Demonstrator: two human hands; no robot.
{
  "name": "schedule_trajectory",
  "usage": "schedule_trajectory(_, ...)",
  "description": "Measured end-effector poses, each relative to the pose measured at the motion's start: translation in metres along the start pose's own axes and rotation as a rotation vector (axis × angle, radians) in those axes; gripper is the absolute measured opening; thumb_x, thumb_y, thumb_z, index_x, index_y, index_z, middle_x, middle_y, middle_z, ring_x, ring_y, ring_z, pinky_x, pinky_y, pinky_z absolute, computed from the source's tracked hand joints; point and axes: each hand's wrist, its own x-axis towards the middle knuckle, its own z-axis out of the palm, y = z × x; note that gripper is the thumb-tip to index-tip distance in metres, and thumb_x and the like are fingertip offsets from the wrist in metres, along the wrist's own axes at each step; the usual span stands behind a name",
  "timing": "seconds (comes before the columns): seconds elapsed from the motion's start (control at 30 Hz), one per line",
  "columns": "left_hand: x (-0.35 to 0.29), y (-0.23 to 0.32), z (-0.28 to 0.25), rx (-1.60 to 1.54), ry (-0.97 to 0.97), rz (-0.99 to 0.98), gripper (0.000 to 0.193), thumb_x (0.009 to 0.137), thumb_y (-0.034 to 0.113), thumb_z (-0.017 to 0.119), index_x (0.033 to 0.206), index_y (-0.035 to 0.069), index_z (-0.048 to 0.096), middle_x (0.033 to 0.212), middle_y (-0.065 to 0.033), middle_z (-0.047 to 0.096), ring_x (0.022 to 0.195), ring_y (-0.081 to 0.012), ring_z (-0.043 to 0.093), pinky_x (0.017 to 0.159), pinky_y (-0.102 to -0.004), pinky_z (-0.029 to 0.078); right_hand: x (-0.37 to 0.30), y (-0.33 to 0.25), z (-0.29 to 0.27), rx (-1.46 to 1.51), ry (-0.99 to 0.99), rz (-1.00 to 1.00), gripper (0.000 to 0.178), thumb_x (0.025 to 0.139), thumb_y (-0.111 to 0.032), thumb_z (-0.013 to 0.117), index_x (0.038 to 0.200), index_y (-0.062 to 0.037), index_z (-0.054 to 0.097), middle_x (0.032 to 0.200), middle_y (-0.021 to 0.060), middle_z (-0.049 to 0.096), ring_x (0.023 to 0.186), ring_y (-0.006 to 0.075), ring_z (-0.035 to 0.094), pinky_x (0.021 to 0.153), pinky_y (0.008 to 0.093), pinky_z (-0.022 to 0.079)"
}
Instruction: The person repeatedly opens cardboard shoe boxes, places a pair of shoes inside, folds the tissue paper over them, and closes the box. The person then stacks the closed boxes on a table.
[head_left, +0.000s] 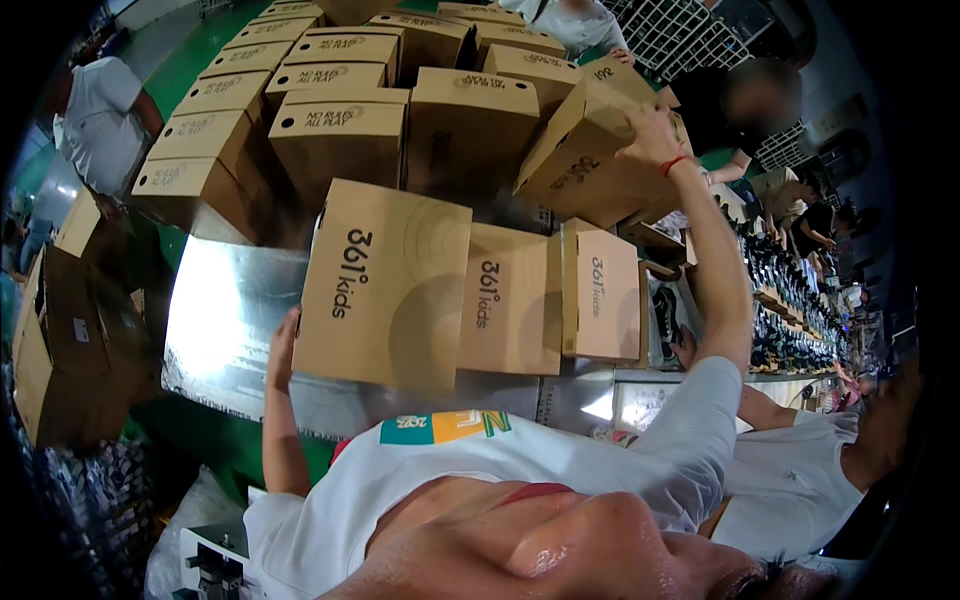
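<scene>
Cardboard shoebox, leftmost of 3 lined along the metal-topped table's near edge; left hand open against its left side, likely bracing the row. Right hand spread wide over 1 larger-looking brown carton behind the row's right end, probably steadying its slant; can't tell if it grips. Upright shoeboxes crowd toward the far edge, presumably saving room.

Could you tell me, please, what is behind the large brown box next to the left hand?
Behind the large box, rows of brown boxes can be seen. The large box covers whatever lies directly behind it, so that part cannot be seen.
</scene>
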Motion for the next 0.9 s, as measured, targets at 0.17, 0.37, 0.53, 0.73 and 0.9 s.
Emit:
schedule_trajectory(0.17, -0.043, 0.101, 0.027, 0.210, 0.366, 0.358, 0.053, 0.083, 0.043, 0.054, 0.124, 0.009, 0.050, 0.125, -0.0089, 0.050, 0.119, -0.0249, 0.044, 0.101, -0.0398, 0.031, -0.005, -0.046, -0.152, -0.094, 0.133, -0.227, 0.072, 0.056, -0.027, 0.077, 0.118, -0.0057, 0.048, 0.104, 0.0152, 0.051, 0.097, 0.0312, 0.050, 0.083, 0.0372, 0.042)
schedule_trajectory(0.37, -0.121, 0.167, 0.098, 0.293, 0.060, 0.727, 0.047, 0.086, 0.031, 0.052, 0.124, 0.006, 0.048, 0.127, -0.0095, 0.048, 0.123, -0.0224, 0.039, 0.103, -0.0352, 0.027, 0.000, -0.164, -0.284, 0.403, -0.038, -0.166, 0.049, 0.061, -0.019, 0.076, 0.104, -0.0022, 0.059, 0.096, 0.0122, 0.061, 0.092, 0.0182, 0.056, 0.080, 0.0287, 0.045)
schedule_trajectory(0.53, -0.148, 0.135, 0.117, 0.176, -0.023, 0.834, 0.069, 0.082, 0.046, 0.054, 0.129, -0.001, 0.038, 0.134, -0.0139, 0.037, 0.128, -0.0233, 0.030, 0.106, -0.0358, 0.018, 0.036, -0.178, -0.201, 0.643, 0.051, -0.143, 0.053, 0.067, -0.028, 0.072, 0.111, -0.0035, 0.055, 0.106, 0.0138, 0.058, 0.099, 0.0223, 0.055, 0.084, 0.0315, 0.043)
schedule_trajectory(0.73, -0.184, 0.102, 0.115, 0.015, 0.397, 0.794, 0.067, 0.085, 0.038, 0.054, 0.133, -0.003, 0.030, 0.139, -0.0138, 0.029, 0.131, -0.0240, 0.024, 0.107, -0.0338, 0.013, 0.031, -0.225, -0.096, 1.040, -0.227, -0.347, 0.049, 0.078, -0.043, 0.062, 0.111, -0.0064, 0.058, 0.108, 0.0123, 0.060, 0.103, 0.0216, 0.055, 0.090, 0.0314, 0.041)
schedule_trajectory(0.9, -0.173, 0.128, 0.125, -0.157, 0.549, 0.569, 0.071, 0.082, 0.017, 0.063, 0.134, -0.006, 0.021, 0.134, -0.0153, 0.032, 0.124, -0.0216, 0.031, 0.102, -0.0333, 0.026, -0.021, -0.251, -0.026, 0.714, -0.067, -0.443, 0.039, 0.078, -0.041, 0.063, 0.106, -0.0132, 0.063, 0.107, 0.0085, 0.060, 0.088, 0.0199, 0.055, 0.081, 0.0300, 0.043)
